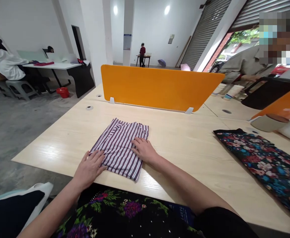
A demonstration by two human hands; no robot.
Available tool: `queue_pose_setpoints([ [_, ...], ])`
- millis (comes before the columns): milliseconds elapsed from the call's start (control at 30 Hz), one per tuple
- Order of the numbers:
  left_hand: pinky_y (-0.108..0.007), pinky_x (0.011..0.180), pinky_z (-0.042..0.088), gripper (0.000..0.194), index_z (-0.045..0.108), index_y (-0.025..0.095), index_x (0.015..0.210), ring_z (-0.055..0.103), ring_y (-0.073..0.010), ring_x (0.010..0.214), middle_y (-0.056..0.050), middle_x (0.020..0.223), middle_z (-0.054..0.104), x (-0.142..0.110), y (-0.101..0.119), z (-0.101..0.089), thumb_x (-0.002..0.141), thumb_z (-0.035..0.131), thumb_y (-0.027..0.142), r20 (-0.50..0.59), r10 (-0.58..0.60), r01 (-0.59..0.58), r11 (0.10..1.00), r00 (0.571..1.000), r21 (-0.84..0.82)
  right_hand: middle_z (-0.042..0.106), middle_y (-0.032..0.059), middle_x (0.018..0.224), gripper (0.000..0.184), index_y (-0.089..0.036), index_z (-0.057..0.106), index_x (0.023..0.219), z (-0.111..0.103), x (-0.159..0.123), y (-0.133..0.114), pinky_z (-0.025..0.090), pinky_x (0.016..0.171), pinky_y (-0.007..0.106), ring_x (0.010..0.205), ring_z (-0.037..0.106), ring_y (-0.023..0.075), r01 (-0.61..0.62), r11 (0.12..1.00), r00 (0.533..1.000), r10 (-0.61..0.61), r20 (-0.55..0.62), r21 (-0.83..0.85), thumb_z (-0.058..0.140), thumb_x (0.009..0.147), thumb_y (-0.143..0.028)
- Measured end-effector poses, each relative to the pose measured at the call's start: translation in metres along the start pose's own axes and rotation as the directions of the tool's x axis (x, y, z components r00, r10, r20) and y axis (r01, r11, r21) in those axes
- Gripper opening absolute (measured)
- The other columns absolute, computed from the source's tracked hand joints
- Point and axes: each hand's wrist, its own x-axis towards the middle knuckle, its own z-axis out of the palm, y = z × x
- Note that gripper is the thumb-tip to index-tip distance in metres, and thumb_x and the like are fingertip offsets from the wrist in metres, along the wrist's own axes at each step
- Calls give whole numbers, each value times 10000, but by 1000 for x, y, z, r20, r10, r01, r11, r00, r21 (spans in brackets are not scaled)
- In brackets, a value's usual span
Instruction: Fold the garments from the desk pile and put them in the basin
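A striped garment (121, 145) in white and dark purple lies folded into a rough rectangle on the pale wooden table (179, 138). Small creases run across its middle. On its near left corner rests my left hand (90, 167), palm down with the fingers stretched over the cloth. My right hand (145, 150) lies flat on the right edge, fingers pointing left across the stripes. Neither hand grips the fabric. Off to the right is a dark floral garment (261, 162), folded and apart from both hands.
An orange divider (160, 87) stands across the table's back. At the right are paper cups (233, 92), a round container (269, 122) and a person in a grey top (244, 62). Another person (6, 62) sits at the left; a third stands far back. A red bucket (63, 92) is on the floor.
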Motion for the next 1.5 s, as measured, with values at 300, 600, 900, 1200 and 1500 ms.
queue_pose_setpoints([
  [300, -394, 801, 483, 457, 570, 182, 912, 604, -259, 855, -110, 917, 618, -48, -16, -31, 897, 348, 582, -257, -705, 706, 700, 661, -106, 649, 166, 1170, 390, -118, 629, 1147, -23, 12, 56, 441, 951, 380, 1102, 590, 279, -335, 932, 931, 350, -105, 139, 533, 910, -413],
  [600, -351, 775, 547, 475, 533, 176, 842, 643, -189, 810, -36, 791, 619, -77, 56, -12, 695, 731, 582, 547, -807, 410, -432, 222, -803, 675, 126, 1059, 364, -151, 629, 1071, 9, 72, 10, 446, 814, 309, 992, 619, 255, -233, 971, 965, 222, 141, 64, 612, 830, -423],
  [900, -373, 871, 548, 492, 621, 153, 1078, 674, -231, 975, -121, 1118, 698, -79, 55, -24, 710, 794, 429, 594, -684, 143, -596, 424, -790, 669, 38, 868, 89, -219, 571, 800, 38, 50, -85, 439, 780, 304, 856, 597, 225, 92, 917, 992, -118, 45, 387, 562, 726, -268],
  [1200, -412, 931, 530, 577, 606, 176, 1154, 683, -255, 989, -83, 1072, 726, -166, -16, -76, 638, 822, 317, 336, -902, 14, -346, 272, -938, 694, 17, 919, 374, -196, 648, 967, 44, 73, -208, 462, 810, 336, 873, 610, 218, -127, 307, 925, -306, 224, 943, 725, 638, -358],
  [1500, -376, 819, 574, 494, 621, 184, 1053, 692, -235, 872, -40, 947, 729, -306, -76, -195, 630, 762, 398, -114, -983, 331, 60, -144, -942, 689, -4, 958, 429, -206, 625, 1063, 81, 135, -399, 484, 866, 343, 917, 623, 196, -56, 47, 794, -603, 73, 997, 741, 672, -340],
])
